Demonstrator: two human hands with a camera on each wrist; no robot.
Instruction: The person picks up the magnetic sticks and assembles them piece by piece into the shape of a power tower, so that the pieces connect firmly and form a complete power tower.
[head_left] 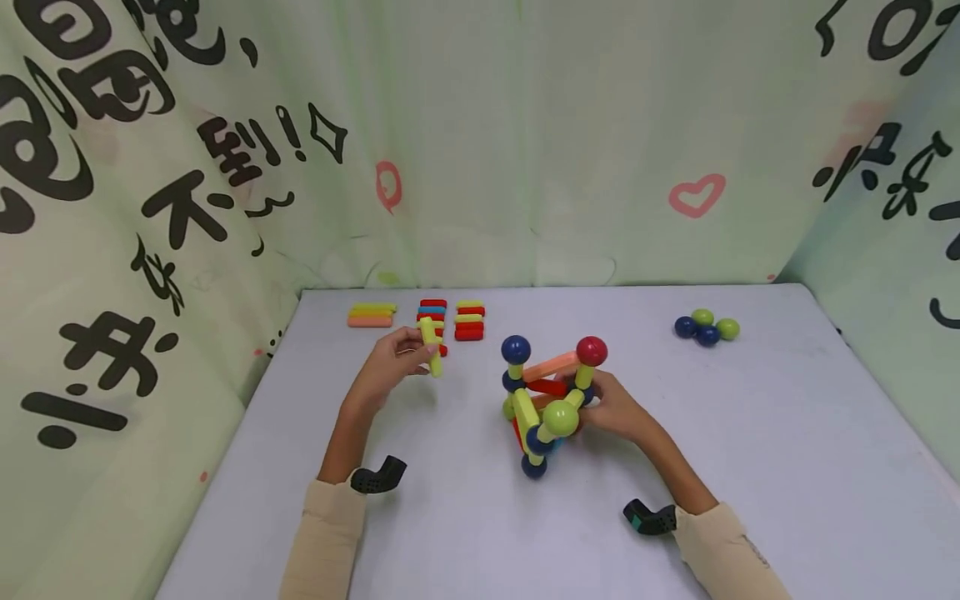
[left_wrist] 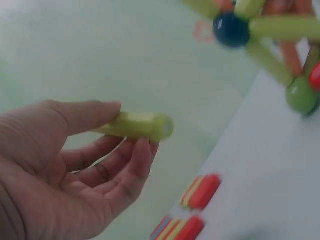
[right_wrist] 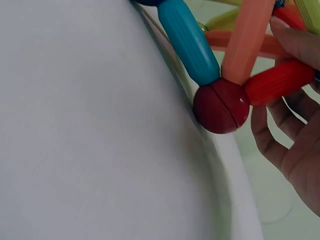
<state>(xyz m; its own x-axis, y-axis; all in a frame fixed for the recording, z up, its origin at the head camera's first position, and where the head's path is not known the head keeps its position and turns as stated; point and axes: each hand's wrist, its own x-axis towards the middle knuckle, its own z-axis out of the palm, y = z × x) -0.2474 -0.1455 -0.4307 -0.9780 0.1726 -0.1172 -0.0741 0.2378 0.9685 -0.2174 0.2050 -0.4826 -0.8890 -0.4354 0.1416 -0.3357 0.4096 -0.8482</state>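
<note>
My left hand (head_left: 387, 367) pinches a yellow-green rod (head_left: 431, 346) between thumb and fingers, raised above the table. In the left wrist view the rod (left_wrist: 142, 126) shows a small pale disc at its end. My right hand (head_left: 611, 404) holds a structure of magnetic rods and balls (head_left: 525, 408) by its right side, with fingers partly hidden behind it. Dark blue, red and green balls join its yellow-green, orange, red and blue rods. In the right wrist view a dark red ball (right_wrist: 221, 106) joins a blue rod (right_wrist: 190, 42), an orange rod and a red rod (right_wrist: 280, 82).
Behind my left hand, sorted rods lie in stacks: yellow and orange rods (head_left: 371, 315), a mixed stack (head_left: 432, 307) and a red and yellow stack (head_left: 469, 322). Loose blue and green balls (head_left: 707, 327) sit at the back right. A printed curtain (head_left: 525, 150) hangs behind the white table (head_left: 465, 533).
</note>
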